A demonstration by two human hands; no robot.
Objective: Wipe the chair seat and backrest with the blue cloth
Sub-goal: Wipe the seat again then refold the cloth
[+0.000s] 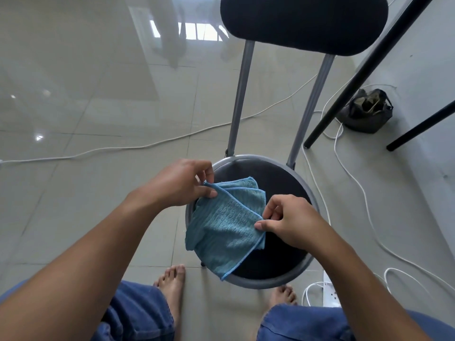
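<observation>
We see both hands on the blue cloth (226, 222), over the round black chair seat (275, 183). Left hand (181, 183) pinches the cloth's far-left corner between thumb and fingers. Right hand (289, 221) pinches the right edge, thumb against fingertips. Cloth hangs folded between the hands, lower corner draping past the seat's grey rim below the left hand. Backrest (304, 23) sits well beyond both hands. White cables (357, 183) lie on the floor (86, 99) right of the right hand.
</observation>
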